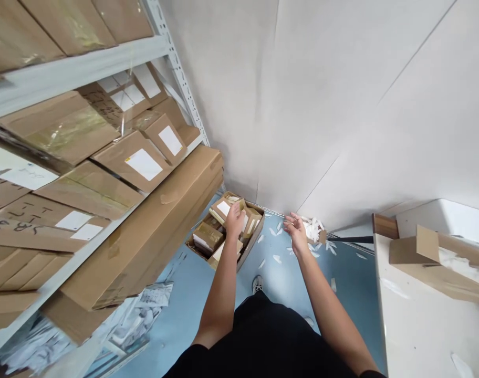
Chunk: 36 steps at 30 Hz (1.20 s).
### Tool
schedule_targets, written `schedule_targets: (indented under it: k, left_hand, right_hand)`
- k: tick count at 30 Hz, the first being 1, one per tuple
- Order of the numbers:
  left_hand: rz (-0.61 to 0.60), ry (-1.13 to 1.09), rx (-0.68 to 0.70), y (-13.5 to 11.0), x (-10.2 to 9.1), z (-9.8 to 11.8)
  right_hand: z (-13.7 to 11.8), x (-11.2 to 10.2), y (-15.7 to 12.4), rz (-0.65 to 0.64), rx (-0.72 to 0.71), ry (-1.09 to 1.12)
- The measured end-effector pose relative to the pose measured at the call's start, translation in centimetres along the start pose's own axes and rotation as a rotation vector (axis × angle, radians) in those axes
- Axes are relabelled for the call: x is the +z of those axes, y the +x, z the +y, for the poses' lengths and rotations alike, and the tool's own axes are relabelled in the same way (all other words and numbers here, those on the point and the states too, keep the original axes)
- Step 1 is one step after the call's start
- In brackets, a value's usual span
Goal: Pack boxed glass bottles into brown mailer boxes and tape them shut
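Both my arms reach forward and down, hands apart. My left hand [235, 219] appears above an open cardboard box [245, 258] on the floor, its fingers stretched out and nothing visible in them. That box holds several smaller cardboard boxes [208, 235], some with white labels. I cannot tell whether the hand touches any of them. To the right, my right hand [297, 231] hangs over the floor with fingers spread and holds nothing. Beyond it, a small heap of white scraps [312, 229] lies by the wall.
On the left, a white metal shelf [145, 46] carries cardboard boxes, with a long carton [160, 220] jutting out. White scraps dot the blue floor [277, 283]. At right stands a white table [416, 325] bearing an open carton [440, 273]. A pale wall [334, 105] rises ahead.
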<state>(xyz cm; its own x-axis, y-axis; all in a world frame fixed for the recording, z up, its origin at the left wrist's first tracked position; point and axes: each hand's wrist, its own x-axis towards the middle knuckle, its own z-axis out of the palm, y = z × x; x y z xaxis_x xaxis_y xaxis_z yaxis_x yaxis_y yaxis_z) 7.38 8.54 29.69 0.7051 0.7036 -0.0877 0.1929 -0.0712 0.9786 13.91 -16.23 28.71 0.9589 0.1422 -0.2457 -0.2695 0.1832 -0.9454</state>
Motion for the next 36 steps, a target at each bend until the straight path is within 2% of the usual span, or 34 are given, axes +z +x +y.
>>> schedule_targets:
  k: [4, 8, 11, 15, 20, 26, 31, 36]
  left_hand:
    - [-0.063, -0.021, 0.055, -0.8, 3.5, 1.5]
    - [-0.157, -0.018, 0.133, -2.8, 8.2, 2.9]
    - [-0.264, 0.001, 0.166, -5.5, 12.8, 4.1]
    - [-0.439, 0.028, 0.174, -10.1, 20.4, 5.8]
    - [-0.712, 0.042, 0.215, -17.4, 30.8, 7.8]
    - [-1.084, 0.019, 0.294, -28.3, 42.1, 9.7]
    - [-1.328, 0.039, 0.360, -37.7, 49.6, 10.9]
    - [-1.576, 0.062, 0.422, -45.2, 55.3, 12.0]
  right_hand:
    - [-0.5, -3.0, -0.2, 0.038, -0.050, -0.018]
    - [-1.5, -7.5, -0.9, 0.091, -0.118, -0.006]
    - [-2.7, -11.9, -2.0, 0.153, -0.152, 0.014]
    - [-4.9, -19.1, -4.1, 0.299, -0.172, 0.019]
    - [-7.1, -29.2, -7.6, 0.489, -0.202, 0.081]
    - [-8.0, -40.9, -13.3, 0.717, -0.232, 0.127]
    - [-9.1, -48.8, -18.4, 0.903, -0.280, 0.200]
    - [-10.3, -54.8, -21.8, 1.091, -0.348, 0.234]
